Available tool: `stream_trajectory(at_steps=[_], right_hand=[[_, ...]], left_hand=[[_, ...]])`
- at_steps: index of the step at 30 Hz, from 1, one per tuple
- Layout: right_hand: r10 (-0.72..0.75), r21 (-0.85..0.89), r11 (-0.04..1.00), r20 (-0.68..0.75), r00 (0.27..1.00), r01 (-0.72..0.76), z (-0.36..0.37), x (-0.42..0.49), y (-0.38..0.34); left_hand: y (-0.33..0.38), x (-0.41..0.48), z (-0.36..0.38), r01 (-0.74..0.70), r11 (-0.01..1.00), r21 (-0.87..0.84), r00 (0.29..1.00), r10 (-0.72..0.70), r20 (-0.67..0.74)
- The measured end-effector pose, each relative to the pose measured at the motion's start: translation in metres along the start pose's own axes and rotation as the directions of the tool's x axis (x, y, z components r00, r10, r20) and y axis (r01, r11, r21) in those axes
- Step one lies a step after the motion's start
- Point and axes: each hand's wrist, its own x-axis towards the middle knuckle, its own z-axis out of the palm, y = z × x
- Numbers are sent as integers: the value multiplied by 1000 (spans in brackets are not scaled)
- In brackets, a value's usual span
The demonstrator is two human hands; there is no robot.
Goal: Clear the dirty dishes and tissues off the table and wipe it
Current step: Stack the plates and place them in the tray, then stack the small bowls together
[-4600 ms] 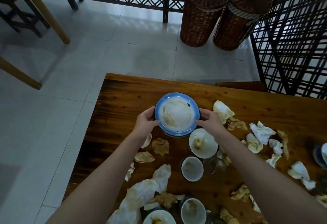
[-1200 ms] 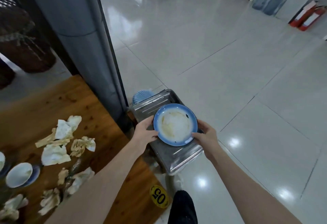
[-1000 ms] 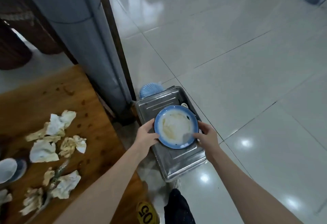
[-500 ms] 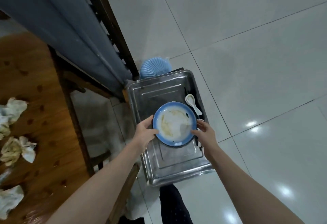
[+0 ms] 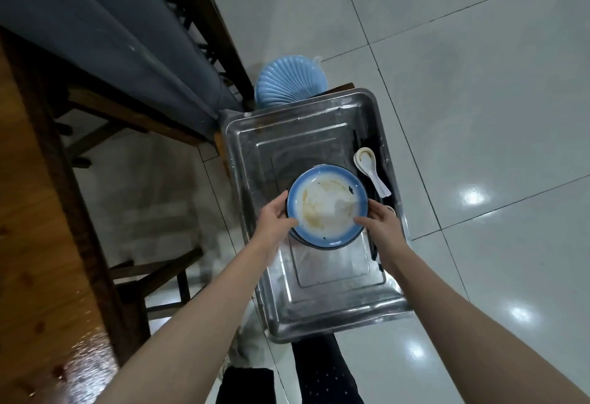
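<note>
A blue-rimmed white plate (image 5: 325, 205) smeared with brown sauce is low over the middle of a steel tray (image 5: 265, 276); I cannot tell whether it touches the tray. My left hand (image 5: 274, 221) grips its left rim with the thumb on top. My right hand (image 5: 380, 222) holds its right rim the same way. A white ceramic spoon (image 5: 370, 168) and dark chopsticks (image 5: 373, 244) lie along the tray's right side. The wooden table (image 5: 28, 244) shows at the left edge.
A ribbed blue bin (image 5: 289, 82) stands just beyond the tray. A grey pillar (image 5: 105, 36) and a dark wooden frame (image 5: 204, 20) rise to the left. Chair rungs sit between table and tray. Glossy white floor tiles (image 5: 479, 116) spread to the right.
I carried the plate from the table over to the steel tray. In the last second it has dropped lower toward the tray's middle, both hands still on its rim.
</note>
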Motion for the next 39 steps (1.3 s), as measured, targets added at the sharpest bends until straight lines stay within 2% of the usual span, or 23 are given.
stream_trajectory(at_steps=[3,13,18,27,39], right_hand=[[-1,-51,999,12,1000,2,0,6,6],[73,-24,997,69,995,-72,4,10,17],[94,-77,993,99,991,-87,4,-10,12],[-44,-76,996,63,997,49,6,-72,-35],[-286,-36,956,94,954,290,49,-195,-110]], left_hand=[[-6,6,0,20,1000,-5,1000,-20,-7],[-17,2,-7,55,997,-51,998,-57,-38],[-10,-13,-13,37,999,-8,999,-37,1],[25,-73,-23,-94,995,24,995,95,-42],[81,-196,-84,-242,960,-138,965,223,-139]])
